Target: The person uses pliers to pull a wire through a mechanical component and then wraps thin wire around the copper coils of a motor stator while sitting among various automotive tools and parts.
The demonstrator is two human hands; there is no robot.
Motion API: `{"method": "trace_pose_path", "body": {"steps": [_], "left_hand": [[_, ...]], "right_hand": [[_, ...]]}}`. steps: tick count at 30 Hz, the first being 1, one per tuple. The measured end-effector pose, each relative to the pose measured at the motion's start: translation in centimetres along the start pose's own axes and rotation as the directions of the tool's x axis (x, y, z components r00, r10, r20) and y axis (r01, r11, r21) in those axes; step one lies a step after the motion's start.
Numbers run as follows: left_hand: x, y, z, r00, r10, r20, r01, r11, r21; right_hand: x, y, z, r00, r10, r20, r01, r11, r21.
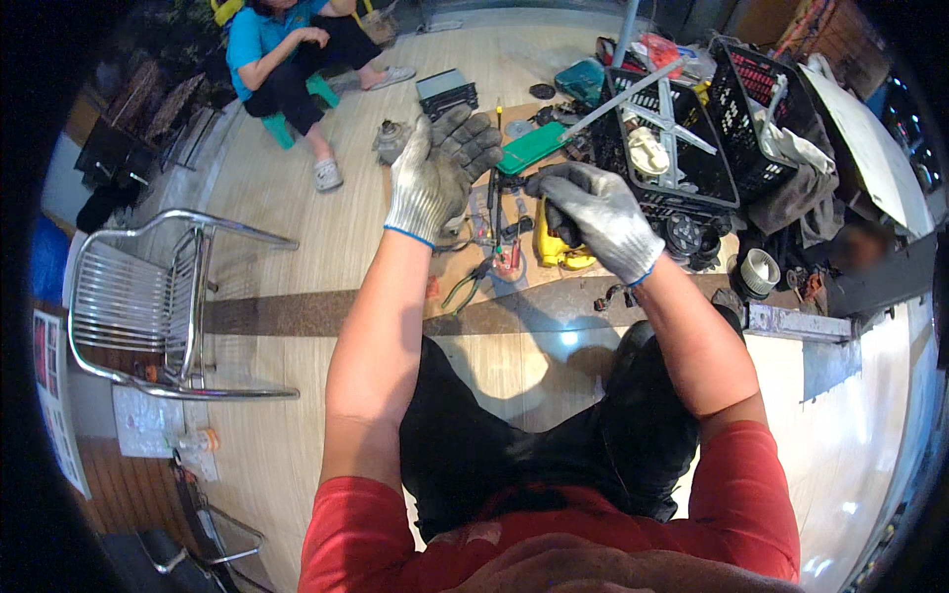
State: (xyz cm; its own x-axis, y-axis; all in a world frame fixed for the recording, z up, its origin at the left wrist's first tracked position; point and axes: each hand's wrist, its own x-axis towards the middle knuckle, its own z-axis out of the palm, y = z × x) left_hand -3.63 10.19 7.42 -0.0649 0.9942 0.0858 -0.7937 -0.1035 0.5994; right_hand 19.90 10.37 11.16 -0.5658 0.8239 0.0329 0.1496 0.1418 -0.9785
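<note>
Both hands wear white knit gloves with dark grey, dirty palms and blue-edged cuffs. My left hand (440, 168) is raised, palm showing and fingers spread, with nothing in it. To its right, my right hand (601, 215) is closed, fingers curled toward the thumb; whatever it may hold is hidden. Just below that hand sits a yellow tool or casing (551, 240), partly covered by it. Beyond and between the hands lies a long green flat piece (531, 148). Pliers with green handles (469, 284) rest on the floor mat nearer me, among small tools and parts.
Black plastic crates (714, 163) stand at right, one with metal bars across it. A white round fan wheel (759, 272) lies nearby. A metal chair (138, 296) is at left. Another person in a blue shirt (259, 49) sits on a green stool (279, 130) at far left.
</note>
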Motion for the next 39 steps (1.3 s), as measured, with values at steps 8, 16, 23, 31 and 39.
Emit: {"method": "trace_pose_path", "body": {"steps": [8, 16, 23, 31, 39], "left_hand": [[0.3, -1.0, 2.4, 0.993, 0.114, -0.036, -0.119, 0.967, -0.225], [-0.6, -0.9, 2.0, 0.994, 0.107, 0.021, -0.108, 0.992, 0.070], [-0.6, -1.2, 2.2, 0.999, -0.034, -0.002, 0.032, 0.924, 0.381], [0.3, -4.2, 2.6, 0.982, -0.064, -0.178, 0.109, 0.961, 0.255], [-0.2, -4.9, 3.3, 0.998, 0.035, -0.049, -0.019, 0.956, 0.293]], "right_hand": [[0.4, 1.0, 1.3, 0.983, -0.116, -0.144, 0.104, 0.991, -0.083], [0.6, 1.4, 0.6, 0.927, 0.111, 0.357, -0.059, 0.986, -0.155], [2.1, 1.5, 1.2, 0.962, 0.197, 0.188, -0.252, 0.904, 0.345], [4.5, 2.8, 0.0, 0.982, -0.037, -0.186, 0.006, 0.987, -0.163], [3.7, 3.7, 0.9, 0.971, -0.179, -0.155, 0.098, 0.900, -0.426]]}}
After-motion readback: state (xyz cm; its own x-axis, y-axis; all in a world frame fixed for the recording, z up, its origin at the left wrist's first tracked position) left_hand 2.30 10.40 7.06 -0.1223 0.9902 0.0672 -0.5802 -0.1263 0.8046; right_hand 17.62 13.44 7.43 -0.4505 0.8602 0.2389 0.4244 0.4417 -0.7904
